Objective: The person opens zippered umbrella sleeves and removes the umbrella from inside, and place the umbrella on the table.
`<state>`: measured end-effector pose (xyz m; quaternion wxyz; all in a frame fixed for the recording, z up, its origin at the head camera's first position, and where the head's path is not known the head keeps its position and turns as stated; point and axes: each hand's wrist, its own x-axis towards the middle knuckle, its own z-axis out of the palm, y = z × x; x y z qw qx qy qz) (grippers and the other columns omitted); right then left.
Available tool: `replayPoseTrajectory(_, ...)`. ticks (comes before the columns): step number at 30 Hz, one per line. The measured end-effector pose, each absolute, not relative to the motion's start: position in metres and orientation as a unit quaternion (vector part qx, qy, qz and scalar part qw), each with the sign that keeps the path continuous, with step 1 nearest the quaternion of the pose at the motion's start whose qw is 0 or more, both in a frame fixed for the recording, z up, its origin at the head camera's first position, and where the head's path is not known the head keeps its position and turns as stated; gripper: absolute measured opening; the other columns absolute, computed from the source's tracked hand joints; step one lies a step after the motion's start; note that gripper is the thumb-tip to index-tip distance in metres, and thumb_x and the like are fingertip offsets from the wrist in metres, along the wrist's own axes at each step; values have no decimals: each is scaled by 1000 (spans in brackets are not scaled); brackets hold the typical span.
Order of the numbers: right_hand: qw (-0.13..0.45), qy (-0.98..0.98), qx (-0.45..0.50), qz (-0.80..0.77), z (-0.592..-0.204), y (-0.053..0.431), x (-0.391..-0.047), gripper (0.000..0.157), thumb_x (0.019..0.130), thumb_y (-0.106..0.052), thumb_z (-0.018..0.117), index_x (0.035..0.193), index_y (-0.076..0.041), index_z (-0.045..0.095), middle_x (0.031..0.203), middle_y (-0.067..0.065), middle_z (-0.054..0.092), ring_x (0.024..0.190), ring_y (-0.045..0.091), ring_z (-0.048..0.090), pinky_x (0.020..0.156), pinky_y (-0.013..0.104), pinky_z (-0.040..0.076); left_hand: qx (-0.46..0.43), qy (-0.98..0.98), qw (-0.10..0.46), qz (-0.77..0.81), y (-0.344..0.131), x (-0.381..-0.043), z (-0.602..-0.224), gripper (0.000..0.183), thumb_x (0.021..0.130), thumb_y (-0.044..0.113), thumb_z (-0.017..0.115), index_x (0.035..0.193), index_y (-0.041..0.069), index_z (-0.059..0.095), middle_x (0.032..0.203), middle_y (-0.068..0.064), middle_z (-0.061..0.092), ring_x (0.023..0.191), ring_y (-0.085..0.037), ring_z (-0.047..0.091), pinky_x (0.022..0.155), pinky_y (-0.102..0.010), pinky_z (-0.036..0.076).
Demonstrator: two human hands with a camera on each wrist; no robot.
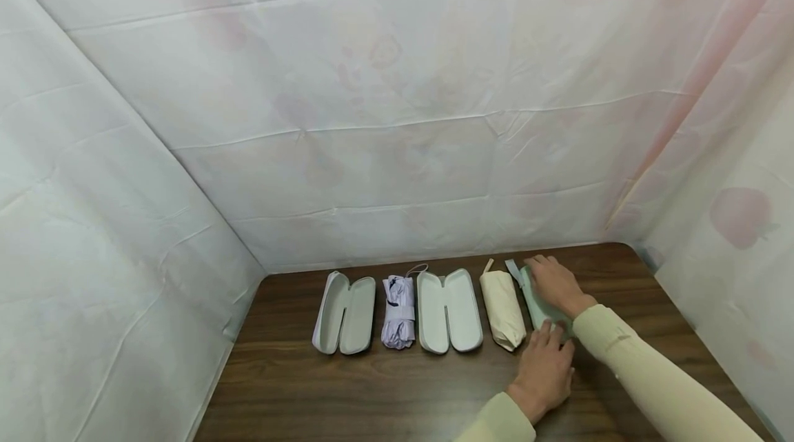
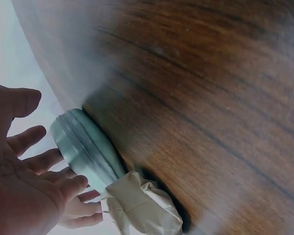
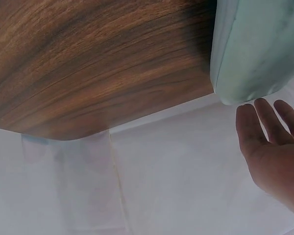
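A pale green zippered case (image 1: 538,304) with a grey strap lies at the right end of a row of things on the dark wooden table. My right hand (image 1: 555,285) is over its far end, fingertips right at the edge in the right wrist view. At its near end is my left hand (image 1: 544,367), fingers spread and lightly bent. The left wrist view shows the zip running round the case (image 2: 83,147), with the left fingers (image 2: 45,160) close beside it. Next to the case, on its left, lies a cream fabric-wrapped bundle (image 1: 502,307) with a short strap.
Two hinged hard cases lie unfolded, a grey one (image 1: 358,314) at the far left and a white one (image 1: 464,311) in the middle. Between them is a lavender folded umbrella (image 1: 398,314) with a wrist cord. Pale sheeting (image 1: 384,173) hangs behind the table and at both sides.
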<state>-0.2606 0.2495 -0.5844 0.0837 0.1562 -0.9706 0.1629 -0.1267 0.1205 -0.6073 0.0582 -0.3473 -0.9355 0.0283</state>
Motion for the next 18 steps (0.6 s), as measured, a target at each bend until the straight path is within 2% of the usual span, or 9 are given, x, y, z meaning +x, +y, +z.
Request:
replayPoseTrajectory(5,80,-972,163,150,-584,250,-263,36,100,-3,65,134,11,63,132,30,64,119,50,59,93,60,54,-347,-935,68,28,122,-126,-606,38,102,47,65,138,33,62,159,7,46,151,-16,41,117,-26,41)
replayPoseTrajectory(10,86,-972,177,130,-582,250,-263,33,99,-4,67,129,9,67,126,27,67,113,48,61,91,58,55,-348,-930,107,43,121,-126,-606,41,100,48,68,137,32,63,153,7,52,145,-15,47,116,-25,41)
replayPoseTrajectory(18,85,-971,176,135,-584,254,-262,24,99,-3,67,121,5,73,117,25,67,104,45,61,84,57,56,-346,-925,154,45,119,-125,-604,43,94,46,75,133,31,64,130,10,59,127,-11,55,112,-21,42)
